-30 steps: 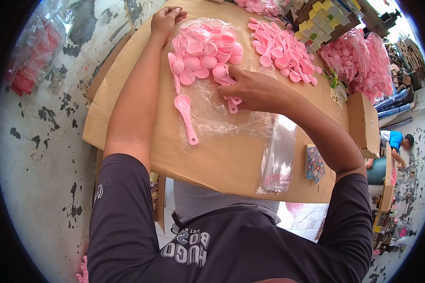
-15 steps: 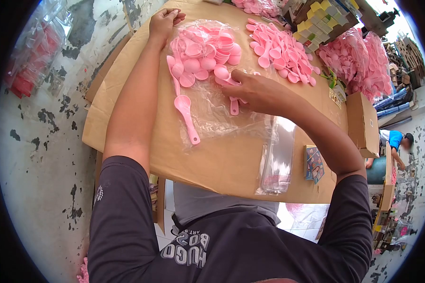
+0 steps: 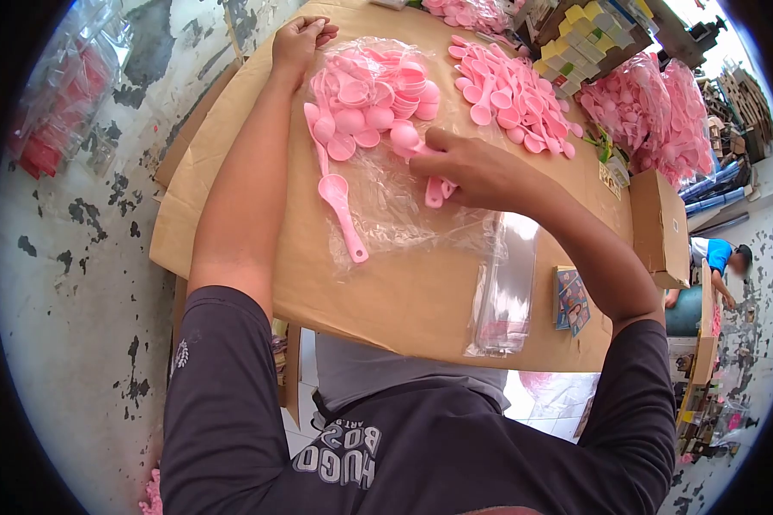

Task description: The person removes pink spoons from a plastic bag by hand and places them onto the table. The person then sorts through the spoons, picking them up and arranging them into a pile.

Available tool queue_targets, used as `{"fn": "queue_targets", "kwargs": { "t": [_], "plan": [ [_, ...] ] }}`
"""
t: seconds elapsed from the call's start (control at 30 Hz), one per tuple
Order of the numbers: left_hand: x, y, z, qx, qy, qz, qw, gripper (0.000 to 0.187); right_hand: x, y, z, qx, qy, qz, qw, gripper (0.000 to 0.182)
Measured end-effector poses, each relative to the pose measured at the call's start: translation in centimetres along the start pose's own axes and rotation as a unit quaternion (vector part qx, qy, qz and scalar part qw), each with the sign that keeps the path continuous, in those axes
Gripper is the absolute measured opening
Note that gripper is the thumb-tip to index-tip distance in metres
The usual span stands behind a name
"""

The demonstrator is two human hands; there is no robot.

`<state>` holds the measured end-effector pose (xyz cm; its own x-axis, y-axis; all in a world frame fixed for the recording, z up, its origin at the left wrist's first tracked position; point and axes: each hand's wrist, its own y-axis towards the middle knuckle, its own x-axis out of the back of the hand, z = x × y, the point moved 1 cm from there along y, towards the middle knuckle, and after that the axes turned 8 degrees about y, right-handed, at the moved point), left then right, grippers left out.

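Our right hand (image 3: pixel 468 167) is closed around pink plastic spoons (image 3: pixel 404 135), a bowl showing beyond the fingers and a handle end below them; how many we grip, we cannot tell. Our left hand (image 3: pixel 304 43) is loosely curled beside the spoon heap (image 3: pixel 361 116), and we cannot tell whether it pinches anything. Clear plastic film (image 3: pixel 404 219) covers part of that heap and spreads towards us across the desk (image 3: pixel 386 305), with a single spoon (image 3: pixel 342 219) lying on it. A looser spoon pile (image 3: pixel 515 99) sits farther right, and we have clear sleeves (image 3: pixel 505 292) nearer us.
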<state>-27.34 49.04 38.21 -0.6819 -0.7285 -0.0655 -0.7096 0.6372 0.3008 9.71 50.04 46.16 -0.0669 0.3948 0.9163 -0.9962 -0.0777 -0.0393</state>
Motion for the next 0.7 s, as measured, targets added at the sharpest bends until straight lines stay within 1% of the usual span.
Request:
{"fn": "queue_targets", "kwargs": {
  "t": [0.03, 0.1, 0.13, 0.2, 0.23, 0.27, 0.33, 0.37, 0.4, 0.5, 0.53, 0.6, 0.63, 0.67, 0.7],
  "plan": [
    [0.0, 0.0, -0.1, 0.001, 0.01, 0.007, 1.0, 0.026, 0.3, -0.1, 0.0, 0.0, 0.001, 0.001, 1.0, 0.03],
    [0.0, 0.0, -0.1, 0.003, 0.019, 0.014, 1.0, 0.029, 1.4, -0.4, -0.1, 0.002, 0.054, -0.077, 0.996, 0.027],
    [0.0, -0.1, -0.2, 0.005, 0.017, 0.013, 1.0, 0.029, 2.0, -0.4, -0.3, 0.002, 0.055, -0.077, 0.995, 0.027],
    [-0.1, -0.2, -0.4, 0.005, 0.014, 0.013, 1.0, 0.029, 3.4, -0.5, -0.8, 0.04, 0.119, -0.15, 0.981, 0.023],
    [-0.1, -0.3, -0.4, 0.006, 0.018, 0.014, 1.0, 0.029, 3.8, -0.7, -0.8, 0.014, 0.141, -0.19, 0.971, 0.017],
    [0.0, -0.3, -0.5, 0.007, 0.021, 0.014, 1.0, 0.03, 4.2, -0.8, -1.1, 0.013, 0.14, -0.191, 0.971, 0.017],
    [0.0, -0.4, -0.5, 0.007, 0.019, 0.016, 1.0, 0.03, 5.8, -0.8, -2.3, 0.024, 0.237, -0.289, 0.927, 0.021],
    [-0.1, -0.4, -0.5, 0.006, 0.017, 0.017, 1.0, 0.03, 6.5, -1.2, -2.7, -0.004, 0.322, -0.301, 0.898, 0.015],
    [-0.1, -0.4, -0.5, 0.006, 0.017, 0.019, 1.0, 0.03, 7.0, -1.5, -3.4, -0.005, 0.322, -0.302, 0.897, 0.015],
    [-0.1, -0.4, -0.6, 0.011, 0.018, 0.015, 1.0, 0.03, 8.6, -2.3, -6.2, -0.026, 0.434, -0.444, 0.783, 0.011],
    [0.0, -0.3, -0.5, 0.007, 0.018, 0.017, 1.0, 0.03, 9.1, -2.7, -7.3, -0.026, 0.434, -0.444, 0.783, 0.011],
    [0.0, -0.2, -0.4, 0.003, 0.017, 0.019, 1.0, 0.03, 10.0, -3.9, -10.0, -0.068, 0.308, -0.42, 0.851, 0.013],
    [0.0, -0.2, -0.3, 0.003, 0.017, 0.018, 1.0, 0.03, 9.9, -4.0, -11.2, -0.065, 0.206, -0.412, 0.885, 0.026],
    [0.0, -0.2, -0.3, 0.004, 0.016, 0.017, 1.0, 0.03, 9.4, -4.4, -12.1, -0.065, 0.205, -0.412, 0.885, 0.026],
    [-0.1, -0.2, -0.3, 0.004, 0.015, 0.017, 1.0, 0.03, 8.7, -4.7, -13.1, -0.095, 0.091, -0.357, 0.925, 0.039]
  ]
}}
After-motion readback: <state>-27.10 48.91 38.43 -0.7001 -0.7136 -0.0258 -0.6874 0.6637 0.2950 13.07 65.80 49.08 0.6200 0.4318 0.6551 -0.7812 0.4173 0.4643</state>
